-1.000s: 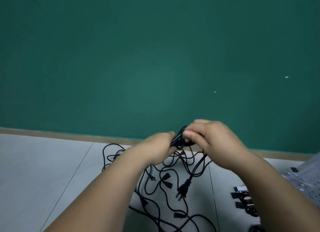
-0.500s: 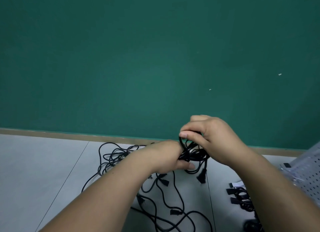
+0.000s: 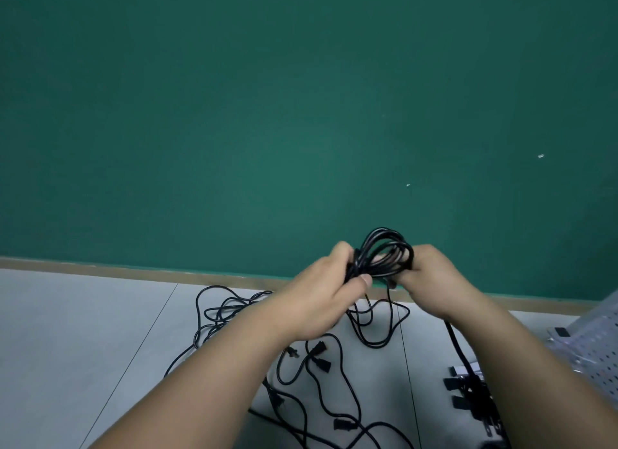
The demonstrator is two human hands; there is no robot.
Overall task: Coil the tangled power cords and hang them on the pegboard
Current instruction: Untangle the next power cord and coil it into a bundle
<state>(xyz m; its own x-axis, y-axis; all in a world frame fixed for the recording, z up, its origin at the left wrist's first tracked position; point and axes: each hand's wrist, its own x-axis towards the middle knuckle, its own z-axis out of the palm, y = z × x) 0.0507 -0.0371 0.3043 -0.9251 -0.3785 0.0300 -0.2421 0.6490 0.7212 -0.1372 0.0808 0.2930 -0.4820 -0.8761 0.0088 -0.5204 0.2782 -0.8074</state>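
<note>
here a coiled black power cord (image 3: 384, 247) is gripped at one side by the left hand (image 3: 329, 293) and at the other by the right hand (image 3: 431, 278), above tangled cords (image 3: 321, 381) spread on the floor (image 3: 83, 331).

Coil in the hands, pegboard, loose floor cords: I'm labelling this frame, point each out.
coil (image 3: 389, 247), head view, its upper loops.
pegboard (image 3: 598, 358), head view, its holed face.
loose cords (image 3: 343, 424), head view, a plug on the floor.

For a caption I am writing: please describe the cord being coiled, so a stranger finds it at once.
Follow the green wall down to its baseboard. Just above it, right of centre, the left hand and right hand grip a black coil. Unlike the loose cords on the floor, it is lifted and wound into loops.
</note>
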